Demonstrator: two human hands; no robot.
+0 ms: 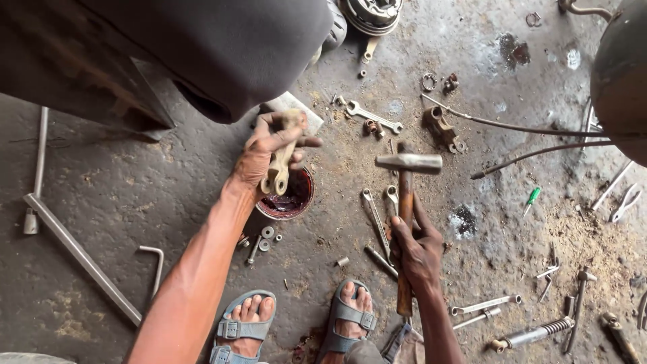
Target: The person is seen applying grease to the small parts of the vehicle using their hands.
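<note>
Fingers (280, 138) clasp bracket (280, 168); hammer (406, 202) gripped.

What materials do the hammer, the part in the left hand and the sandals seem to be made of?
Hammer: the head looks like grey steel, dull and worn; the handle looks like brown wood, darkened by grip.
Forked part in the left hand: probably cast metal, pale tan and matt, perhaps dusty or rusty.
Sandals: grey-blue straps with buckles, likely rubber or plastic; this is uncertain.
The right hand holds the hammer.

No packages, labels, signs or screens in view.
</note>
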